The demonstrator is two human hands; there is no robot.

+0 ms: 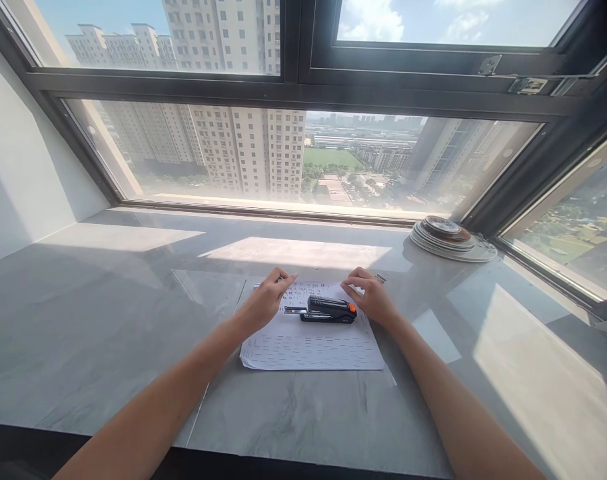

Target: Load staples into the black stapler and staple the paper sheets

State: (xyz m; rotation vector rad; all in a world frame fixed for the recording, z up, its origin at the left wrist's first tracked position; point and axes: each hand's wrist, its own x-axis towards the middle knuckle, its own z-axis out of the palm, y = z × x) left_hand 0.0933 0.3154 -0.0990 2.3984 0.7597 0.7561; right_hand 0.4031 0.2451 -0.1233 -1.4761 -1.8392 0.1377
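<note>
A black stapler (330,310) with an orange end lies on a stack of white papers (313,353). Its metal tray sticks out to the left. Handwriting covers the upper part of the top sheet, and rows of dark marks run lower down. At the papers' upper left, my left hand (270,297) is closed in a pinch; anything between its fingertips is too small to make out. My right hand (370,297) is by the upper right corner, just beyond the stapler's orange end. Its fingers are bent and drawn together, and what they hold, if anything, is unclear. A small metallic strip (380,278) shows beside its knuckles.
The grey marble-patterned counter (108,333) runs along a dark-framed window (293,93). A pile of plates (443,239) stands in the back right corner. A white wall (28,160) bounds the left side. The counter's front edge is near my forearms.
</note>
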